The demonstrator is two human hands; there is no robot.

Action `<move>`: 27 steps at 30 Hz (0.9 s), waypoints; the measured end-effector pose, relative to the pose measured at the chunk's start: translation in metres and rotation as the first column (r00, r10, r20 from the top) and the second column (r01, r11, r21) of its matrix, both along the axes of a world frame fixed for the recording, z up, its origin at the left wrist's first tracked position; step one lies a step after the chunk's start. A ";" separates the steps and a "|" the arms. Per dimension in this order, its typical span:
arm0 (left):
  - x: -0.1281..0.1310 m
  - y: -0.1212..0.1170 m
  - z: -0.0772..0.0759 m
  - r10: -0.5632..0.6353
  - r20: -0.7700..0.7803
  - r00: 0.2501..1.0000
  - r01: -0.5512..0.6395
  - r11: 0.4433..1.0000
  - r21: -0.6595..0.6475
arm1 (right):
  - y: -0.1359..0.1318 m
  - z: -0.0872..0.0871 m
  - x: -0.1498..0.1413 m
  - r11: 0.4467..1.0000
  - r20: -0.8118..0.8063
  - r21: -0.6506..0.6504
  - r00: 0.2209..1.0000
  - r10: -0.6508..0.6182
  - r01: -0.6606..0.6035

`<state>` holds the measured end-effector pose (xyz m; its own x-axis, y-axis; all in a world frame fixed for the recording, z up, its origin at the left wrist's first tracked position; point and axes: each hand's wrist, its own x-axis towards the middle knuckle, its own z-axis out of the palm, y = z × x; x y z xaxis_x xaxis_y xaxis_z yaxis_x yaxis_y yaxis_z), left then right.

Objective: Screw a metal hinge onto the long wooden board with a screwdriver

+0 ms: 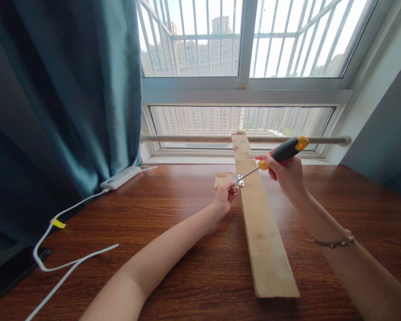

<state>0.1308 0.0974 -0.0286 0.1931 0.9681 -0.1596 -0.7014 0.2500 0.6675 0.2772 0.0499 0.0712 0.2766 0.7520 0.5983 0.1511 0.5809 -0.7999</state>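
A long pale wooden plank (262, 227) lies on the brown table (173, 214), running away from me toward the window. A small wood block (223, 179) sits against its left edge, joined by a small metal hinge (239, 180). My right hand (287, 174) is closed round the black and yellow handle of a screwdriver (285, 151), whose tip rests on the hinge. My left hand (225, 198) pinches the hinge and the small block from below, fingers closed.
A white power bank (120, 177) with a white cable (63, 263) lies at the table's left. A dark teal curtain (60, 102) hangs on the left. A horizontal rail (194, 139) crosses in front of the barred window. A dark phone (10, 272) lies at the near left.
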 end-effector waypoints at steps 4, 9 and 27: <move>0.000 0.000 0.000 -0.001 0.001 1.000 0.001 1.000 0.008 | 0.004 0.004 0.002 0.991 -0.043 -0.032 0.990 0.132 -0.133; -0.001 0.001 0.000 0.016 -0.034 0.999 -0.017 1.000 -0.011 | -0.001 0.013 0.006 0.957 -0.006 -0.158 0.969 0.247 -0.245; -0.003 0.006 -0.003 0.031 -0.121 0.992 -0.035 0.999 -0.038 | 0.000 -0.003 -0.004 0.903 0.403 0.075 0.815 -0.416 0.424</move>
<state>0.1277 0.1033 -0.0315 0.1383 0.9660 -0.2185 -0.6252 0.2562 0.7372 0.2734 0.0498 0.0686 0.3080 0.6292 0.7136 0.6849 0.3741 -0.6253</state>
